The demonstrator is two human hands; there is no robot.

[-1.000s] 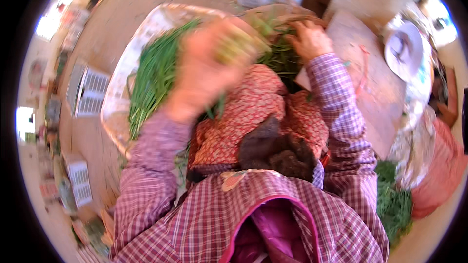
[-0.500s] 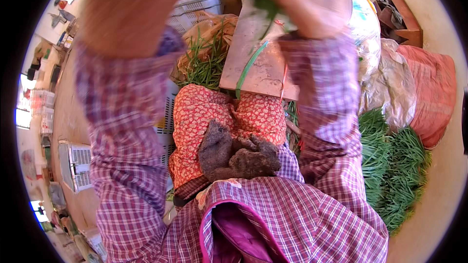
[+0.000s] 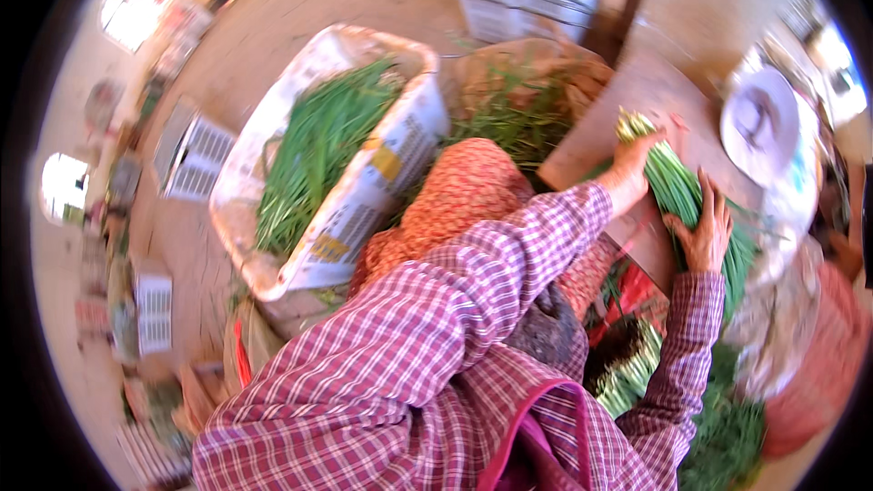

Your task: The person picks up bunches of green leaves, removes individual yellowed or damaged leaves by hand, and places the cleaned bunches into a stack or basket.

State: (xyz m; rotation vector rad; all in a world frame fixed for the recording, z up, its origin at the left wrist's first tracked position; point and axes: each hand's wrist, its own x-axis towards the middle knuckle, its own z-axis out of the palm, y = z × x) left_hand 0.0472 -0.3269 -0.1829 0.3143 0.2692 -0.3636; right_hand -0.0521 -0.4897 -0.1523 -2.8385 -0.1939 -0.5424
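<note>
A thick bunch of chives lies slantwise over the wooden board, its pale cut ends toward the far side and its green leaves toward me. My left hand is closed round the bunch just below the pale ends. Farther down the leaves, my right hand grips the same bunch, thumb on one side and fingers across the other. Below the board, by my right forearm, rests another bunch with pale stalks. A dark glove-like cloth sits in my lap, partly covered by my left sleeve.
At my left stands a white plastic crate holding loose chives. Behind my knee, a brown sack holds loose greens. To the right are a pale hat, plastic bags and a red sack. More chives lie at lower right.
The view has swung, bringing the white crate and the hat into sight. My hands, raised and blurred with green leaves before, are now both on the bunch over the board.
</note>
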